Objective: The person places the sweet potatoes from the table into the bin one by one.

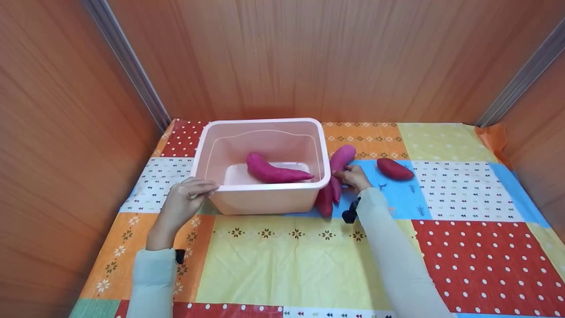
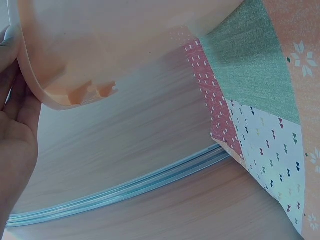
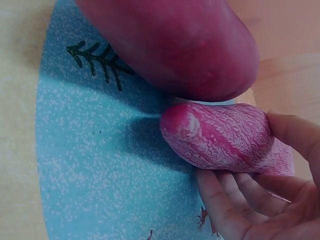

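Altogether, four purple sweet potatoes are showing around one pink plastic tub (image 1: 265, 201), which is sitting on a patchwork tablecloth (image 1: 291, 260) inside wood-panelled walls (image 1: 309, 57). The tub is the largest thing on the cloth, and the person's left hand (image 1: 185, 201) is resting on its near left corner, fingers curling over the rim; the left wrist view is showing fingers (image 2: 12, 100) lying against the tub's outer lip. One sweet potato (image 1: 273, 172) is lying inside the tub on its floor. Two more are lying just outside the tub's right wall: a longer sweet potato (image 1: 342, 159) pointing away, and a nearer sweet potato (image 1: 329, 196) partly hidden behind the tub's corner. The right hand (image 1: 353, 179) is closing around that nearer one, fingers (image 3: 235, 200) cupping under it and the thumb over it, while the longer one is touching it from above. A fourth, darker red sweet potato (image 1: 394, 169) is lying apart on the blue patch, to the right of that hand.
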{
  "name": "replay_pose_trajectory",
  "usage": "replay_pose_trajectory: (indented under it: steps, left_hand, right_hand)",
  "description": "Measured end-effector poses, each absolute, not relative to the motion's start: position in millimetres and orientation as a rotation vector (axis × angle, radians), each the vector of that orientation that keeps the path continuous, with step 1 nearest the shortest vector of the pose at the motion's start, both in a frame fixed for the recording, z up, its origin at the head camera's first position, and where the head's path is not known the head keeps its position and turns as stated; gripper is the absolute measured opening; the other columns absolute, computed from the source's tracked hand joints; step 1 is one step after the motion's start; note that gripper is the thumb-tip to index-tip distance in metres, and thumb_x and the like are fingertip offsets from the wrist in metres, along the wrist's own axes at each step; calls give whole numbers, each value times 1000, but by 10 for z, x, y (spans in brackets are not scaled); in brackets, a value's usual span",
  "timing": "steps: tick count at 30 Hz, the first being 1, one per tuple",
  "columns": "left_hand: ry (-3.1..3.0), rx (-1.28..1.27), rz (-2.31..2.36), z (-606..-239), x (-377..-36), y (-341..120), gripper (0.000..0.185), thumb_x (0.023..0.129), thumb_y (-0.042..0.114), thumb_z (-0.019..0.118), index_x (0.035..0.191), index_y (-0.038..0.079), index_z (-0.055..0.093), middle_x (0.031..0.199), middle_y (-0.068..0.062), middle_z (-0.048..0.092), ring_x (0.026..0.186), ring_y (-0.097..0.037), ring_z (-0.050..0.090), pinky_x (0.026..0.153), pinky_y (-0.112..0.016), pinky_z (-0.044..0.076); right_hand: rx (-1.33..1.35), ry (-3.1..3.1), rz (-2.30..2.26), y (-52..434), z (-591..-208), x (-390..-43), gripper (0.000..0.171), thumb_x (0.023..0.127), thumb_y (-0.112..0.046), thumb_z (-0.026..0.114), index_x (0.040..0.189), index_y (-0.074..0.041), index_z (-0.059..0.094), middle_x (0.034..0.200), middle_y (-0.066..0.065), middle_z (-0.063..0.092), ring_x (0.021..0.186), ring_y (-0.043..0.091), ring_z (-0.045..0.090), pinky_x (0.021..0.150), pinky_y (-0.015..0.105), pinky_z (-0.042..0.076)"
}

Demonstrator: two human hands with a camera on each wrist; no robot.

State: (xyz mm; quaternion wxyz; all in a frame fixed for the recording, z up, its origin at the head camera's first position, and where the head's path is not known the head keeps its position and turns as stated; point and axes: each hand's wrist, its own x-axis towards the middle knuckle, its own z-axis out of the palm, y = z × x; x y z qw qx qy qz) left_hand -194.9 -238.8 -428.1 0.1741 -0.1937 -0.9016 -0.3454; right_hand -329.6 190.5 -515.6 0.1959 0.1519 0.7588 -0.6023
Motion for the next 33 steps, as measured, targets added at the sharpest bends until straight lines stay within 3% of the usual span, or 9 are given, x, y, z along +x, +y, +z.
replay_pose_trajectory:
  steps: [4, 8, 17, 23, 30, 33]
  left_hand:
    - [-2578, -531, -988, -4272, -1946, -2390, 26, 80, -7, 71, 101, 7, 76, 104, -10, 74, 104, -27, 67, 93, -43, 54]
    - [-2576, -534, -985, -4272, -1950, -2389, 24, 81, -7, 71, 100, 7, 76, 104, -10, 74, 104, -28, 67, 93, -42, 54]
    - [-2555, -550, -972, -4277, -1955, -2388, 24, 80, -7, 71, 99, 7, 77, 102, -10, 74, 103, -27, 68, 93, -42, 54]
    - [-2529, -583, -965, -4296, -1968, -2387, 24, 79, -8, 72, 98, 6, 77, 100, -11, 74, 100, -27, 68, 89, -40, 56]
    - [-2538, -566, -973, -4290, -1963, -2390, 24, 80, -8, 71, 99, 6, 77, 100, -11, 74, 100, -27, 68, 90, -39, 56]
    - [-2547, -561, -971, -4282, -1963, -2392, 24, 80, -7, 71, 99, 7, 77, 101, -11, 74, 101, -27, 68, 91, -39, 56]
  right_hand:
    - [427, 2134, -1680, 1896, -5155, -3287, 43, 95, -23, 60, 131, -2, 52, 91, 1, 61, 82, 12, 60, 89, 38, 58]
    - [429, 2146, -1676, 1899, -5155, -3273, 41, 96, -23, 59, 130, -2, 54, 88, 0, 61, 82, 11, 59, 90, 39, 57]
    - [415, 2145, -1727, 1901, -5176, -3256, 35, 96, -22, 58, 125, -1, 57, 83, -2, 61, 76, 10, 58, 75, 31, 59]
    - [385, 2154, -1765, 1916, -5215, -3236, 34, 96, -20, 57, 123, 1, 57, 72, -5, 60, 68, 7, 57, 67, 27, 57]
    - [376, 2254, -1678, 1950, -5192, -3233, 33, 97, -23, 57, 120, 0, 59, 76, -4, 56, 73, 9, 56, 70, 26, 56]
    - [388, 2281, -1641, 1974, -5170, -3243, 26, 97, -24, 56, 110, -3, 59, 70, -5, 48, 70, 10, 52, 70, 27, 52]
